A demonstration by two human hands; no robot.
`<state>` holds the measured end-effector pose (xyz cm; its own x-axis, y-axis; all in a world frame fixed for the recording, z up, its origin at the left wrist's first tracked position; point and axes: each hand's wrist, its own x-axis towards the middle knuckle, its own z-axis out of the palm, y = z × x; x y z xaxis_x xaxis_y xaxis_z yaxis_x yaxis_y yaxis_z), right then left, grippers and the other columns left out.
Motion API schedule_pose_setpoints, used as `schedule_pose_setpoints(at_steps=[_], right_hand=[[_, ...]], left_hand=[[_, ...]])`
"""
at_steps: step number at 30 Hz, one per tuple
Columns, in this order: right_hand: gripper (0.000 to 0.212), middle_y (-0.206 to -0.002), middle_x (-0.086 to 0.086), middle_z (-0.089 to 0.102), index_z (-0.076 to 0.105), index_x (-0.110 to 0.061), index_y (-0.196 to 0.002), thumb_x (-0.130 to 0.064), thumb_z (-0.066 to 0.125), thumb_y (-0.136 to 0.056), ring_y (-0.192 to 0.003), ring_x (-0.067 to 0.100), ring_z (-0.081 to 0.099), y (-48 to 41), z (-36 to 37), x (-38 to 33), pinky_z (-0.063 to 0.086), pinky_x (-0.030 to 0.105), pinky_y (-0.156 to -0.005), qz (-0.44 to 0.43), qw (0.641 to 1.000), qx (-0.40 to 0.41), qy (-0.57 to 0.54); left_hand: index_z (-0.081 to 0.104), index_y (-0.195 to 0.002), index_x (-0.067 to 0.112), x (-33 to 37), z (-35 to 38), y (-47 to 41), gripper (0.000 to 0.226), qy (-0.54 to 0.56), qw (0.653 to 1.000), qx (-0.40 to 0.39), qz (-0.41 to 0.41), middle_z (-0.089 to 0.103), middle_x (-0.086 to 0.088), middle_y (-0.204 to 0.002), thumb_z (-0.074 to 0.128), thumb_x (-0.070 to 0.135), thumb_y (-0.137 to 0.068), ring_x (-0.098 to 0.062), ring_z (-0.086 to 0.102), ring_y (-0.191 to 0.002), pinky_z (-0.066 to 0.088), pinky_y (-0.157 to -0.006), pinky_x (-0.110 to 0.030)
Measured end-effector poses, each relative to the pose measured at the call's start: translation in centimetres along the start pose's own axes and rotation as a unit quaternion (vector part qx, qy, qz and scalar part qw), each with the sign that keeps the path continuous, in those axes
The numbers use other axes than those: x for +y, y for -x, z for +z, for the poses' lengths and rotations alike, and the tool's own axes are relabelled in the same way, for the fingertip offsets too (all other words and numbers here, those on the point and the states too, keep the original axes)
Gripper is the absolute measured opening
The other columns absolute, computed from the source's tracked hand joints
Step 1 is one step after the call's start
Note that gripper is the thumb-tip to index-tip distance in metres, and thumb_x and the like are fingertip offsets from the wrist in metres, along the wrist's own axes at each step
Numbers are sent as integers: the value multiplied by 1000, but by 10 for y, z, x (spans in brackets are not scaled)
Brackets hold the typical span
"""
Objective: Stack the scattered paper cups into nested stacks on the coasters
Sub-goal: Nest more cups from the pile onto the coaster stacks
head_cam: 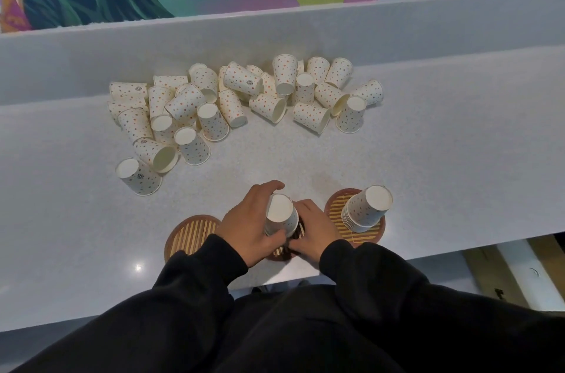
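Note:
Several dotted white paper cups (pixel 232 97) lie scattered across the far middle of the counter, some upside down, some on their sides. An upside-down cup stack (pixel 280 213) stands on the middle coaster (pixel 279 253), mostly hidden by my hands. My left hand (pixel 250 219) grips the stack from the left with fingers curled round it. My right hand (pixel 312 227) holds its lower right side. A nested upside-down stack (pixel 365 209) sits on the right coaster (pixel 336 207). The left coaster (pixel 189 235) holds nothing.
The grey counter (pixel 428 173) has a raised back ledge (pixel 305 33) behind the cups and a front edge near the coasters. One upside-down cup (pixel 139 177) stands apart at the left. A colourful mural wall rises behind.

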<state>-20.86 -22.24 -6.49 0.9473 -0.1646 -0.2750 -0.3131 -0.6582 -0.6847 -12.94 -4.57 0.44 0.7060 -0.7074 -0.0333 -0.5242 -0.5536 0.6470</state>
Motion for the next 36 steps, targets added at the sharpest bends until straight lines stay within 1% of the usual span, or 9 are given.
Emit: schedule_pose_setpoints(at_steps=[3, 7, 11, 14, 18, 21, 23, 29, 36], right_hand=[[80, -133, -7, 49, 44, -31, -144, -31, 84, -74, -121, 13, 53, -2, 2, 2, 44, 21, -98, 6, 1000, -1, 5], [78, -133, -8, 48, 45, -30, -142, -33, 84, -74, -120, 14, 53, -3, 5, 5, 45, 23, -98, 11, 1000, 4, 9], [77, -133, -6, 49, 47, -27, -140, -34, 84, -73, -118, 14, 53, -3, 4, 5, 45, 23, -97, 6, 1000, 6, 13], [76, -134, -6, 49, 48, -26, -139, -33, 84, -73, -119, 14, 53, -3, 3, 3, 47, 25, -100, 7, 1000, 6, 13], [75, -135, -7, 48, 47, -29, -140, -32, 84, -74, -121, 14, 53, -2, 2, 1, 49, 30, -104, 12, 1000, 3, 8], [77, -136, -8, 48, 47, -29, -141, -32, 85, -75, -123, 14, 52, -2, 1, 0, 48, 30, -105, 18, 1000, 0, 5], [78, -137, -8, 48, 47, -29, -142, -32, 85, -74, -124, 14, 52, -2, 0, -1, 48, 31, -106, 19, 1000, -2, 6], [80, -138, -6, 47, 46, -27, -143, -34, 85, -74, -125, 15, 51, 0, -2, -5, 48, 32, -108, 21, 1000, -5, 10], [78, -138, -3, 48, 49, -24, -141, -34, 86, -73, -125, 17, 52, -1, -4, -9, 43, 28, -106, 32, 999, -15, 18]], left_hand=[[27, -150, 31, -5, 8, -1, 84, -12, 1000, -12, -2, 44, 6, -144, 75, 38, -82, -11, 53, -120, 47, -90, -23], [34, -147, 27, -10, 14, -1, 80, -8, 1000, 0, -3, 46, 6, -142, 78, 38, -81, -10, 53, -120, 43, -91, -20], [36, -144, 30, -15, 17, -2, 78, 12, 1000, 0, -10, 49, 9, -138, 79, 40, -80, -7, 52, -119, 42, -92, -19], [39, -143, 33, -22, 20, 0, 72, 25, 999, -21, -26, 55, 12, -137, 76, 49, -82, -7, 55, -119, 42, -96, -20], [43, -144, 35, -31, 24, 2, 73, 42, 998, -31, -44, 60, 13, -138, 75, 57, -82, -7, 57, -121, 44, -100, -23], [45, -143, 37, -36, 25, -1, 76, 43, 997, -36, -44, 60, 14, -138, 75, 62, -79, -8, 57, -123, 48, -105, -31], [46, -144, 35, -38, 26, -1, 78, 49, 997, -38, -50, 60, 14, -139, 75, 62, -78, -7, 57, -124, 48, -107, -34], [45, -145, 35, -41, 31, 0, 80, 60, 996, -37, -59, 59, 13, -140, 75, 63, -76, -8, 56, -125, 48, -107, -33], [41, -146, 39, -41, 32, 5, 79, 93, 993, -45, -62, 56, 18, -142, 78, 56, -79, -2, 52, -127, 43, -107, -26]])
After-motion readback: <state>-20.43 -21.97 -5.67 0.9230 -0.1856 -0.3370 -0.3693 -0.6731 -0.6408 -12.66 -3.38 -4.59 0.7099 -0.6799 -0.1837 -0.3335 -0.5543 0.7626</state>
